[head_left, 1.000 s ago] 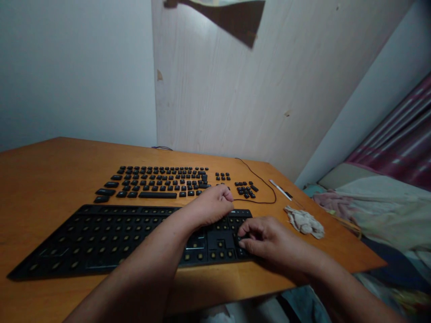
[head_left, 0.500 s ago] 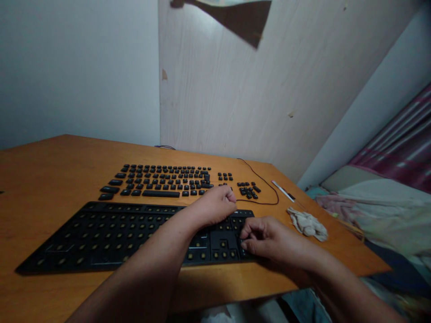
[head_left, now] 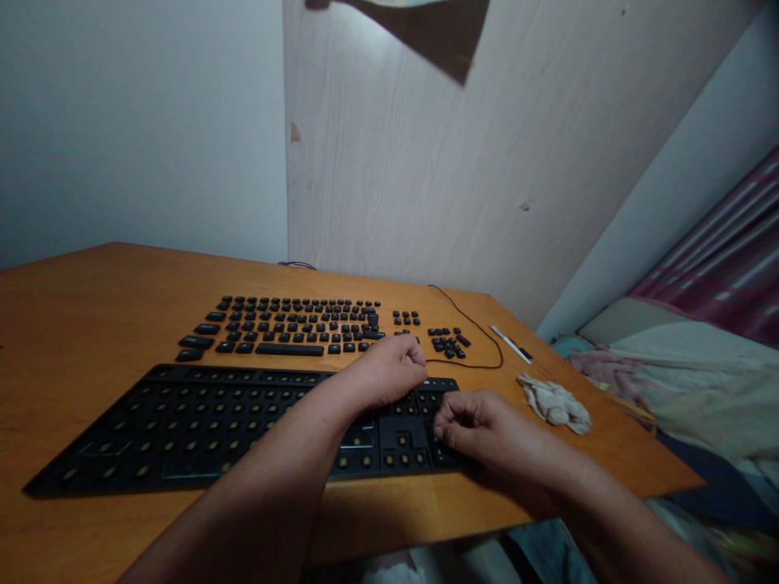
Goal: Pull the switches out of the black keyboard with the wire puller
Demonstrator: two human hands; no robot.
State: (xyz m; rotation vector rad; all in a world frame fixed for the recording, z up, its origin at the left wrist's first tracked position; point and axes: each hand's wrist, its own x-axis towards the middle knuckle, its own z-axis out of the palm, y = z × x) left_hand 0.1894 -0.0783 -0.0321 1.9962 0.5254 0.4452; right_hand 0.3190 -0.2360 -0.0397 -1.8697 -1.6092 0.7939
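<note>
A black keyboard (head_left: 273, 422) without its keycaps lies along the desk's front, its small pale key posts showing. My left hand (head_left: 395, 369) rests over its upper right part, fingers curled closed; what they hold, if anything, is hidden. At the number pad, my right hand (head_left: 471, 422) has thumb and fingertips pressed together low over the keyboard. Whatever is between them is too small or covered to make out. Behind the keyboard, loose black keycaps (head_left: 304, 326) lie in rows, with a long space bar (head_left: 289, 349) at their front.
More keycaps (head_left: 447, 343) form a group on the right of the wooden desk (head_left: 91, 316), ringed by a thin black cable (head_left: 500, 349). Farther right are a white stick-like tool (head_left: 510, 343) and a crumpled whitish cloth (head_left: 553, 403). A pale wall panel (head_left: 389, 178) rises behind.
My right thumb and fingers have drawn closer together at the number pad. My left hand stays in place. The view has shifted very slightly.
</note>
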